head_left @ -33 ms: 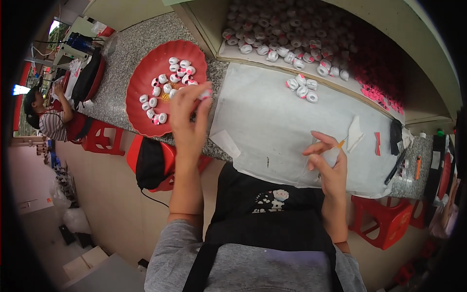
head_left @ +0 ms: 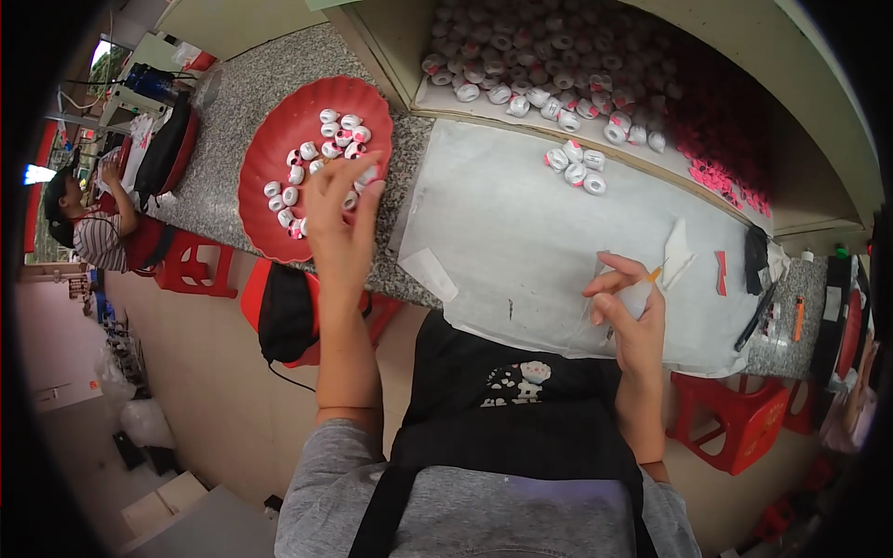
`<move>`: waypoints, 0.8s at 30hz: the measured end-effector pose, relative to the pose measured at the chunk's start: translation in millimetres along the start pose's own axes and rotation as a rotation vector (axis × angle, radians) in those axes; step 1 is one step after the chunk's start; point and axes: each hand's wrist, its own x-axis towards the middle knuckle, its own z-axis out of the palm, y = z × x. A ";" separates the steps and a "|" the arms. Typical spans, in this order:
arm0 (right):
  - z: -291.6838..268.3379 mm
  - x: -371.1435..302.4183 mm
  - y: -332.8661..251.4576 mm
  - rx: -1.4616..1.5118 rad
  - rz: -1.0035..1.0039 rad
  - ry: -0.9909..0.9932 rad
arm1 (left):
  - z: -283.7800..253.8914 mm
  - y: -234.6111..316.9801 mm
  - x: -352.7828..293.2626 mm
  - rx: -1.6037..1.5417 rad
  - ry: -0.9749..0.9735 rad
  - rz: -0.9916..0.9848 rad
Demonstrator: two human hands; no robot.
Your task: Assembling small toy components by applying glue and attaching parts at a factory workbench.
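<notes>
My left hand is over the right side of a scalloped red tray, its fingers closed around a small white piece. Several small rounded white pieces, some with pink or dark marks, lie in that tray. Above the right part of a white paper sheet, my right hand grips a translucent squeeze bottle with a thin orange tip. Its thumb and fingers wrap the bottle, partly hiding it. A small cluster of white pieces rests at the sheet's far edge.
A shelf box at the back holds a heap of white pieces and many pink ones. A crumpled tissue, a pink strip and a black pen lie at right. Red stools stand below; another person sits at far left.
My left hand has moved left and slightly down, further over the red tray, with the white piece between its fingers. My right hand and the bottle have barely moved.
</notes>
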 end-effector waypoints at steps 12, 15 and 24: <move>-11.8 -10.4 -6.9 -0.006 -0.076 0.108 | 128.0 71.6 16.9 -0.065 -0.307 0.518; -20.6 -16.8 5.5 -0.078 -0.226 0.159 | 138.3 73.9 16.1 0.054 -0.382 0.525; -29.6 -22.4 -13.6 -0.074 -0.236 0.069 | 94.6 86.7 -25.9 -1.315 -0.639 -0.454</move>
